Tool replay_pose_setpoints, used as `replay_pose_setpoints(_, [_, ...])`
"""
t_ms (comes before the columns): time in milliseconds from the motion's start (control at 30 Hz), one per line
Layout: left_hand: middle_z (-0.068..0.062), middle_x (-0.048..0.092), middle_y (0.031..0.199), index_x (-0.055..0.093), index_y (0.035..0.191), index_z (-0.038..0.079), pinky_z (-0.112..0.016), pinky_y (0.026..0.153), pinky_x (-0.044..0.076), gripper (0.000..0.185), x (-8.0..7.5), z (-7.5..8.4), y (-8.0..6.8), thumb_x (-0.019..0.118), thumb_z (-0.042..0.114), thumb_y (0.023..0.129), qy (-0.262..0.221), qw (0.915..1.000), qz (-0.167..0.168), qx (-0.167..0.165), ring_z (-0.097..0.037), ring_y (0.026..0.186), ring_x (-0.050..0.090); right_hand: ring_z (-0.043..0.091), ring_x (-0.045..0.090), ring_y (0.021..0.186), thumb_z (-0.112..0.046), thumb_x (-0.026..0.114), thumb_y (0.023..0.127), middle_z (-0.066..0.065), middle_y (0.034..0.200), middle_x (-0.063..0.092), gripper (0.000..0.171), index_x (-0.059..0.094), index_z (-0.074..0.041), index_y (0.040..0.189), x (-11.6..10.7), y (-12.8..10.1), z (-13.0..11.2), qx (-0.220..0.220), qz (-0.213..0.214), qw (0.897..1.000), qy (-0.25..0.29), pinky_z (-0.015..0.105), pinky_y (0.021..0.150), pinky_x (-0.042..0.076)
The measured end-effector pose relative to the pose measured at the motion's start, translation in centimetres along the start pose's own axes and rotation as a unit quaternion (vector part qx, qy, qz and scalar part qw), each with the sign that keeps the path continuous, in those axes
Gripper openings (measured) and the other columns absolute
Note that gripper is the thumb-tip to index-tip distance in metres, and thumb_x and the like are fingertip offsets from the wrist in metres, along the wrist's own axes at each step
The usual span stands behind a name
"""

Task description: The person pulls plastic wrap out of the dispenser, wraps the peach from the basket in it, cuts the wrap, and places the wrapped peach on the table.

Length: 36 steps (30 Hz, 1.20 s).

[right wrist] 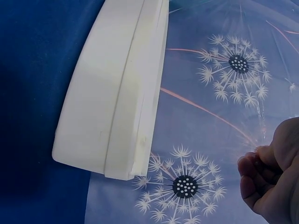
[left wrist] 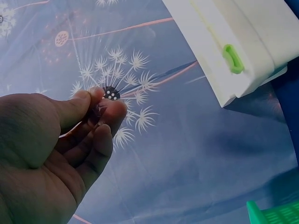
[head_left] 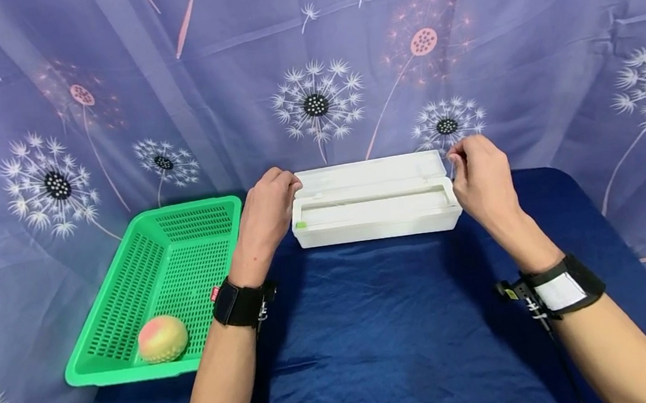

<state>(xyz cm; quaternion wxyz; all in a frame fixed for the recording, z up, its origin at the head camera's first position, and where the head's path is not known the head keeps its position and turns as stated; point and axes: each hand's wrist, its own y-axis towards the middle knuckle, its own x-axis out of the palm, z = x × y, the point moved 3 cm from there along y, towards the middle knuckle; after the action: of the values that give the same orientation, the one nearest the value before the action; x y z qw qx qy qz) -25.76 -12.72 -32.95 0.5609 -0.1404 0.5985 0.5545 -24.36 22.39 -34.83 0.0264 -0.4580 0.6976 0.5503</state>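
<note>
A long white dispenser box (head_left: 375, 219) lies across the far middle of the blue-covered table, its lid (head_left: 370, 171) tipped open toward the backdrop. A small green slider (left wrist: 232, 58) sits at its left end. My left hand (head_left: 291, 182) is at the box's left end. Its thumb and fingertips (left wrist: 105, 105) pinch together on what looks like a thin clear film. My right hand (head_left: 456, 160) is at the right end, its fingers (right wrist: 252, 163) curled and pinched the same way, a little away from the box (right wrist: 112, 102). The film itself is barely visible.
A green perforated basket (head_left: 193, 206) stands at the left of the table, with a pink-yellow fruit (head_left: 162, 338) in its near corner. A dark blue cloth (head_left: 383, 326) covers the table. A purple dandelion-print curtain hangs close behind the box.
</note>
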Motion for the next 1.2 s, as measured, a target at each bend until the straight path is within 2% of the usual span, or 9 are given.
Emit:
replay_pose_setpoints(267, [-0.015, 0.066, 0.101, 0.076, 0.108, 0.000, -0.044, 0.079, 0.057, 0.023, -0.3, 0.2, 0.3, 0.060, 0.016, 0.110, -0.001, 1.0000, 0.008, 0.004, -0.032, 0.086, 0.068, 0.044, 0.059, 0.081, 0.005, 0.061, 0.102, 0.028, 0.095, 0.064, 0.008, 0.065, 0.011, 0.100, -0.6, 0.3, -0.3, 0.000, 0.010, 1.000, -0.001, 0.052, 0.072, 0.047])
replay_pose_setpoints(700, [-0.014, 0.067, 0.102, 0.075, 0.107, 0.000, -0.045, 0.078, 0.057, 0.021, -0.7, 0.5, -0.3, 0.060, 0.015, 0.109, -0.004, 0.9999, 0.013, -0.008, -0.032, 0.086, 0.068, 0.042, 0.057, 0.077, 0.006, 0.060, 0.102, 0.027, 0.092, 0.064, 0.007, 0.065, 0.010, 0.098, -0.5, 0.3, -0.6, -0.020, 0.019, 1.000, 0.004, 0.049, 0.069, 0.044])
replay_pose_setpoints(1000, [-0.014, 0.067, 0.103, 0.075, 0.107, 0.001, -0.045, 0.078, 0.057, 0.021, -1.1, 0.5, -0.5, 0.061, 0.016, 0.109, -0.001, 0.9998, 0.019, -0.003, -0.032, 0.086, 0.068, 0.042, 0.058, 0.080, 0.004, 0.060, 0.102, 0.026, 0.092, 0.065, 0.010, 0.065, 0.011, 0.098, -0.6, 0.0, -1.0, -0.011, 0.021, 1.000, 0.009, 0.049, 0.072, 0.044])
replay_pose_setpoints(1200, [-0.013, 0.066, 0.102, 0.075, 0.107, 0.001, -0.045, 0.078, 0.057, 0.020, -1.3, 0.6, -0.1, 0.061, 0.016, 0.109, -0.004, 0.9996, 0.026, 0.004, -0.031, 0.085, 0.068, 0.041, 0.058, 0.081, 0.004, 0.060, 0.102, 0.026, 0.092, 0.065, 0.009, 0.066, 0.010, 0.099, -1.0, 0.3, -1.1, -0.005, 0.027, 1.000, 0.005, 0.049, 0.073, 0.043])
